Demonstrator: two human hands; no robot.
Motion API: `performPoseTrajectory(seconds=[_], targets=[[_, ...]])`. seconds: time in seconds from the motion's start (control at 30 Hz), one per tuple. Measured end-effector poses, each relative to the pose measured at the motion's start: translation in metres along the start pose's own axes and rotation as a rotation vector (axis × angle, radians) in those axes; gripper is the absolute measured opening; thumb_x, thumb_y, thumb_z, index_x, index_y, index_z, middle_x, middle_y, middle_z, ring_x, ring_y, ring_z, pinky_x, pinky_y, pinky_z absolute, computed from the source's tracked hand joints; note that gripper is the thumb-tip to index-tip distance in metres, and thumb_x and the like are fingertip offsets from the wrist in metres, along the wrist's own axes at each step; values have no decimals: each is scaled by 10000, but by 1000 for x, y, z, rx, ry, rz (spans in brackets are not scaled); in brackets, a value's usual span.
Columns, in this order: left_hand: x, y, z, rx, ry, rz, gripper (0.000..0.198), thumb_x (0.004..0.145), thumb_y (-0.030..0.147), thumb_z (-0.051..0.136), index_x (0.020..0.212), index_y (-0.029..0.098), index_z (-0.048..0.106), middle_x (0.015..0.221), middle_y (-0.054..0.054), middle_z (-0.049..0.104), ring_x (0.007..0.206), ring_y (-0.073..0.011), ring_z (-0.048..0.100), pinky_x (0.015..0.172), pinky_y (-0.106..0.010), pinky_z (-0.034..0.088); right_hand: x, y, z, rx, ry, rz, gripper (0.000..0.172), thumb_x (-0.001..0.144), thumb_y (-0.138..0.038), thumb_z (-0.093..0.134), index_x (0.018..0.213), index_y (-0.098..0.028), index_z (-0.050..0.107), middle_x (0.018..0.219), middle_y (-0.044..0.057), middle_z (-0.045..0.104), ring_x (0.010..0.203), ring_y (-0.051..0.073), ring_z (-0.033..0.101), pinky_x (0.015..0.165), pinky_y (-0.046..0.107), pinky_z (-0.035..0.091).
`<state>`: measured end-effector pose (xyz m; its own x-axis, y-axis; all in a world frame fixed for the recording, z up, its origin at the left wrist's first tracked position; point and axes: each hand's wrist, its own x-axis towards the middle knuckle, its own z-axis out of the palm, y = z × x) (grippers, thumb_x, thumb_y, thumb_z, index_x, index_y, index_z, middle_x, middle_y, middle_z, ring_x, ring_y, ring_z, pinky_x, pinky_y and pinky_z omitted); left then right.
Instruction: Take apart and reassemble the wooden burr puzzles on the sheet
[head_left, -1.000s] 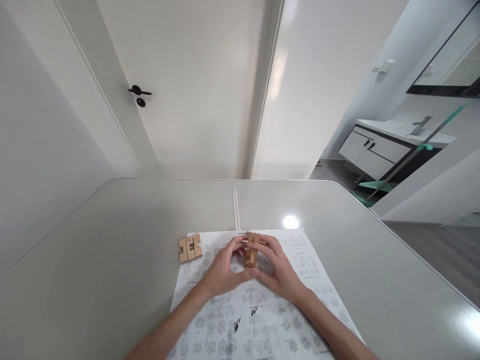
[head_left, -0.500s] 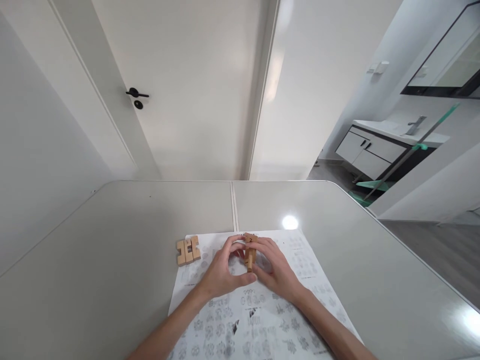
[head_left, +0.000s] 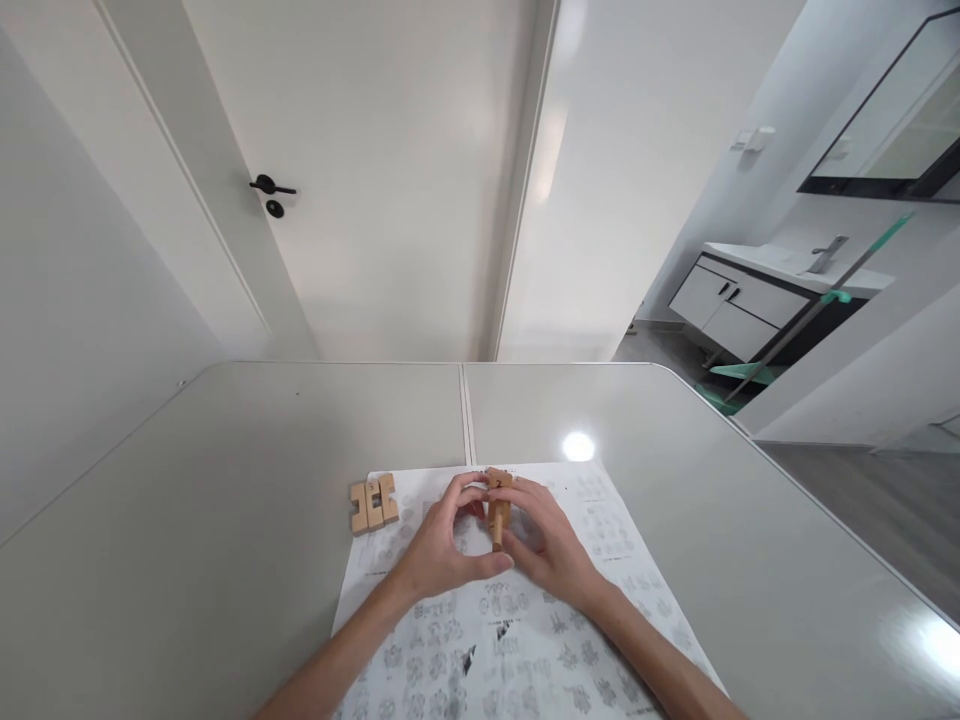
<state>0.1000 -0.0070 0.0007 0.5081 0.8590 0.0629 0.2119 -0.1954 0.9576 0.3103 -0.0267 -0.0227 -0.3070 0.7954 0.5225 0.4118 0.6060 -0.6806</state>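
Note:
Between my two hands stands a small group of notched wooden puzzle blocks [head_left: 499, 512], one of them marked with a 2 and one sticking out towards me. My left hand [head_left: 448, 540] curls round the left side, its fingertips at the top and its thumb by the near end. On the other side my right hand [head_left: 546, 532] grips the blocks with bent fingers and thumb. Part of the blocks is covered by my fingers. Something reddish shows behind my left fingers, too hidden to name. Several more notched wooden blocks [head_left: 374, 504] lie side by side to the left.
Under my hands a printed paper sheet [head_left: 457, 650] with many small drawings lies on a pale grey table [head_left: 225, 520]. A seam [head_left: 467, 415] runs across the tabletop. Beyond the far edge is a white door [head_left: 390, 200]; a washbasin cabinet [head_left: 742, 300] is at the right.
The view has shifted very slightly. Both hands keep their grip on the wooden blocks, and the block sticking out towards me has tipped or slid a little nearer.

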Motion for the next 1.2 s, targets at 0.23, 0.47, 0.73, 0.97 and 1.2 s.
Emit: performPoseTrajectory(seconds=[0.23, 0.47, 0.73, 0.97, 1.2], targets=[[0, 8, -1, 1, -32, 2, 881, 705, 487, 889, 1425, 277, 427, 1349, -126, 659, 1147, -305, 626, 1032, -482, 481, -1, 2, 0, 46, 34, 53, 445, 988, -152, 536, 1397, -327, 534, 1440, 79, 634, 1333, 287, 587, 1118, 514, 474], [-2, 7, 4, 18, -21, 11, 811, 767, 428, 853, 1444, 295, 426, 1420, -125, 612, 1222, -312, 606, 1061, -511, 483, -3, 2, 3, 172, 50, 174, 414, 997, -188, 521, 1383, -330, 565, 1344, 83, 665, 1017, 232, 721, 848, 387, 627], [-4, 8, 10, 211, 103, 116, 545, 831, 305, 765, 1309, 287, 502, 1313, -81, 617, 1171, -272, 606, 1011, -476, 514, -4, 7, -1, 39, 173, 226, 300, 1023, -240, 496, 1298, -294, 601, 1175, 70, 721, 863, 204, 707, 697, 331, 609], [-5, 4, 16, 436, 54, 248, 286, 844, 354, 762, 899, 229, 510, 900, -3, 589, 835, -195, 572, 750, -343, 504, -5, 7, -1, -100, 143, 167, 322, 1025, -225, 476, 1305, -292, 621, 1134, 73, 736, 826, 193, 709, 637, 299, 589], [-1, -1, 21, 607, 154, 436, 212, 923, 136, 537, 765, 219, 421, 676, 32, 504, 635, -144, 472, 617, -290, 416, -2, 1, -2, -166, 144, 124, 339, 1040, -193, 467, 1326, -312, 605, 1213, 72, 719, 852, 178, 712, 656, 293, 581]])
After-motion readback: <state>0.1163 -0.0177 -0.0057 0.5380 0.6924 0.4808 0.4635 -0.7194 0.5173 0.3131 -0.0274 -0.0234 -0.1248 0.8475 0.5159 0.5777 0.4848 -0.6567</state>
